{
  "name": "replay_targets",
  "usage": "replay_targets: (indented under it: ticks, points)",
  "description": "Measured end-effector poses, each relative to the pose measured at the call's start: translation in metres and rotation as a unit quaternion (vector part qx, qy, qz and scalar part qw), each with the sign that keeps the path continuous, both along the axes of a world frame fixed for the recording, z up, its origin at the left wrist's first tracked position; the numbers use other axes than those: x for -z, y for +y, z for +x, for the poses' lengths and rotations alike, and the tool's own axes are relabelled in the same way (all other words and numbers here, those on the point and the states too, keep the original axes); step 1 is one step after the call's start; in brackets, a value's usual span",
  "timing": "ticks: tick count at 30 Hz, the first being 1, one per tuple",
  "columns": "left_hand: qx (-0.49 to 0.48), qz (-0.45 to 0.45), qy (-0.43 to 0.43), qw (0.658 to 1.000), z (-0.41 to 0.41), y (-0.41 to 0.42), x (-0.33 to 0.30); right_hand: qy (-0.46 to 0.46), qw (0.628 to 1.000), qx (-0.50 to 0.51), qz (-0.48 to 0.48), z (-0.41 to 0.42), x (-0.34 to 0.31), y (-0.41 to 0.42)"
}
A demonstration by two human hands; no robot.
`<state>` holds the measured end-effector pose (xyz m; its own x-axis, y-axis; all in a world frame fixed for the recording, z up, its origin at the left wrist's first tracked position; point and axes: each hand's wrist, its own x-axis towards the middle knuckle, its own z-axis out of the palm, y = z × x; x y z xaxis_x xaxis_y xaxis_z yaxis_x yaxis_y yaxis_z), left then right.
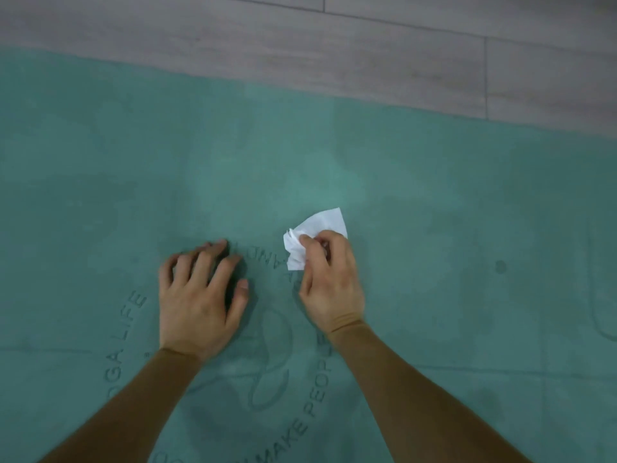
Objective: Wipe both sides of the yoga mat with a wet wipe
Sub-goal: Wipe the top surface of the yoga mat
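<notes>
A teal yoga mat (pixel 434 212) lies flat and fills most of the view, with an embossed round logo and lettering near the bottom centre. My right hand (pixel 330 282) pinches a crumpled white wet wipe (pixel 312 237) against the mat, just right of centre. My left hand (pixel 200 295) rests flat on the mat to the left of it, fingers spread, holding nothing. Both forearms wear brown sleeves.
Grey wood-plank floor (pixel 367 45) runs beyond the mat's far edge, which slants down to the right. A small dark spot (pixel 500 267) marks the mat to the right of my hands.
</notes>
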<state>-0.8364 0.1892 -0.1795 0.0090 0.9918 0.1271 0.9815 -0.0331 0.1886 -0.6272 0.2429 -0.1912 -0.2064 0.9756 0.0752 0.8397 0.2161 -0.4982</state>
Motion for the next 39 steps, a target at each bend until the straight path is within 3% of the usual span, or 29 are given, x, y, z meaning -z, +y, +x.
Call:
replay_targets:
  ticks: [2, 5, 13, 16, 17, 19, 21, 23, 25, 26, 28, 29, 30, 32, 34, 35, 36, 37, 39]
  points:
    - [-0.021, 0.037, 0.006, 0.999, -0.002, 0.04, -0.003, 0.004, 1.0, -0.001, 0.005, 0.002, 0.003, 0.003]
    - [-0.028, 0.021, 0.026, 0.999, -0.006, 0.086, 0.005, 0.015, 1.0, 0.008, -0.005, 0.001, 0.005, 0.0]
    - [-0.013, 0.005, 0.002, 1.0, -0.013, 0.095, 0.016, 0.049, 0.998, 0.026, 0.01, -0.01, 0.001, -0.011]
    - [-0.002, 0.007, -0.004, 1.0, -0.015, 0.096, 0.018, 0.014, 0.986, -0.167, 0.025, -0.006, -0.014, -0.01]
    - [-0.006, 0.004, -0.006, 1.0, -0.015, 0.095, 0.017, 0.002, 0.983, -0.181, 0.035, 0.013, -0.015, 0.011]
    - [-0.006, -0.008, -0.003, 1.0, -0.014, 0.096, 0.015, -0.008, 0.997, -0.028, 0.071, 0.062, -0.012, 0.073]
    - [-0.007, -0.031, 0.004, 0.999, -0.014, 0.098, 0.014, -0.016, 0.98, 0.181, 0.078, 0.102, -0.015, 0.129]
    - [-0.006, -0.044, 0.008, 0.999, -0.014, 0.098, 0.013, -0.003, 0.974, 0.212, 0.074, 0.08, -0.012, 0.135]
    - [-0.003, -0.055, 0.008, 0.998, -0.015, 0.099, 0.012, 0.036, 0.997, 0.067, 0.021, 0.017, -0.013, 0.094]
    - [-0.001, -0.056, 0.008, 0.998, -0.015, 0.099, 0.012, 0.053, 0.995, -0.084, 0.015, -0.008, -0.014, 0.067]
    - [-0.005, -0.054, 0.008, 0.999, -0.016, 0.099, 0.013, 0.016, 0.946, -0.324, 0.028, -0.019, -0.019, 0.04]
    - [-0.005, -0.054, 0.007, 0.999, -0.015, 0.099, 0.013, 0.012, 0.937, -0.346, 0.048, -0.004, -0.018, 0.052]
    - [-0.004, -0.054, 0.004, 0.999, -0.015, 0.099, 0.013, 0.014, 0.957, -0.283, 0.068, 0.018, -0.015, 0.075]
    - [-0.003, -0.049, 0.001, 0.999, -0.015, 0.099, 0.013, -0.044, 0.992, -0.052, 0.102, 0.068, -0.015, 0.13]
    - [-0.003, -0.049, 0.0, 0.999, -0.015, 0.098, 0.013, -0.052, 0.974, 0.206, 0.075, 0.102, -0.021, 0.162]
    - [-0.002, -0.049, -0.003, 0.999, -0.014, 0.098, 0.013, -0.015, 0.957, 0.286, 0.052, 0.095, -0.025, 0.162]
    - [-0.003, -0.05, -0.006, 0.999, -0.015, 0.099, 0.013, 0.014, 0.952, 0.304, 0.04, 0.071, -0.025, 0.154]
    - [-0.004, -0.051, -0.006, 0.999, -0.015, 0.099, 0.013, 0.039, 0.968, 0.246, 0.023, 0.043, -0.024, 0.139]
    - [-0.002, -0.052, 0.0, 0.999, -0.016, 0.099, 0.013, 0.03, 0.999, -0.041, 0.01, -0.005, -0.023, 0.102]
